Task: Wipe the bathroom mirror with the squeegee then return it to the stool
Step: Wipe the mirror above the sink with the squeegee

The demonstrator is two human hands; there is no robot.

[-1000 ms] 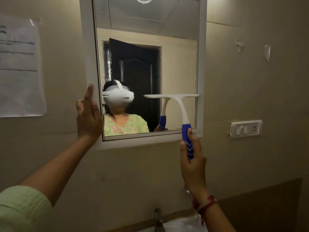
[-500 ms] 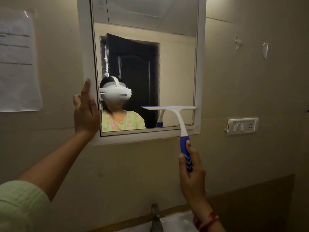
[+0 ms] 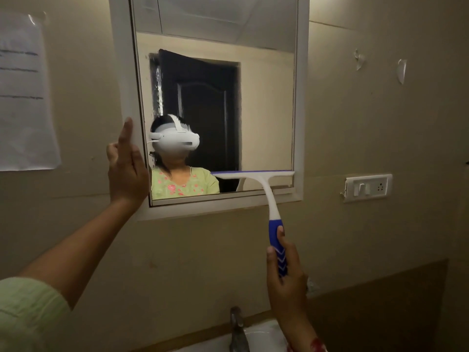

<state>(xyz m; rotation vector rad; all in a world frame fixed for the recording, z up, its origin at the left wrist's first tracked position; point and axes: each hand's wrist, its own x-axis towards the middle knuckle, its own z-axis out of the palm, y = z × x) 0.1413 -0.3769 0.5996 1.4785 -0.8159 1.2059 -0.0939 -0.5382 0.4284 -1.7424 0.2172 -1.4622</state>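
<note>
Squeegee (image 3: 259, 177): straight above right grip (image 3: 285, 273); handle near upright, blade level across the lower right of the mirror (image 3: 266, 110), just above the bottom edge.
Right grip: curled round the blue handle, thumb up its front, forearm rising from below.
Left grip (image 3: 127, 171): fingers straight, flat against the mirror frame (image 3: 121, 72), farther from the tool.
Stool: out of view.
Next: probably lift-off, then carry to the stool.
</note>
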